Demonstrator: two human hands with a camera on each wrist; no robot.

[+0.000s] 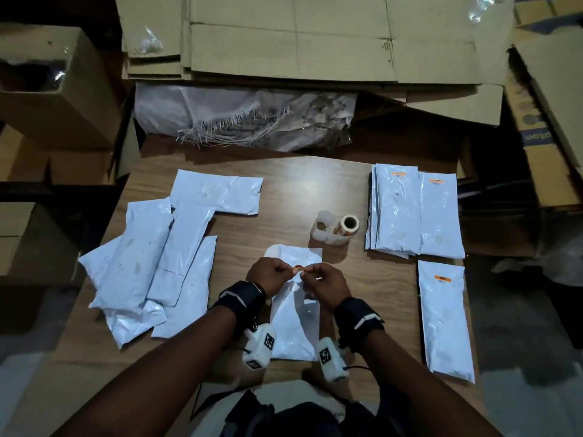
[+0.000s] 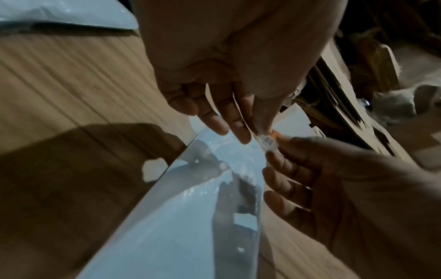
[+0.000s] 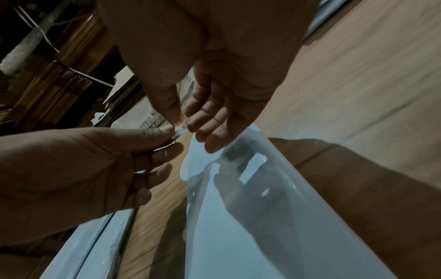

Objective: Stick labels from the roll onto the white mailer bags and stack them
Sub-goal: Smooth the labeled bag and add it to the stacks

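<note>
A small orange and white label (image 1: 299,269) hangs just above a white mailer bag (image 1: 293,326) that lies flat at the table's near middle. My left hand (image 1: 290,271) pinches the label's left end between thumb and forefinger, and my right hand (image 1: 310,273) pinches its right end. In the left wrist view the label (image 2: 268,140) shows a barcode, held over the bag (image 2: 190,207). The right wrist view shows the same pinch on the label (image 3: 179,128) above the bag (image 3: 250,217). The label roll (image 1: 346,224) lies on its side beyond the hands, with loose backing strip (image 1: 325,230) curled beside it.
A loose pile of unlabelled white bags (image 1: 151,257) covers the left of the wooden table (image 1: 284,190). Labelled bags are stacked at the far right (image 1: 397,212), with single ones beside (image 1: 440,216) and nearer (image 1: 444,320). Cardboard boxes (image 1: 315,42) and a woven sack (image 1: 246,118) stand behind.
</note>
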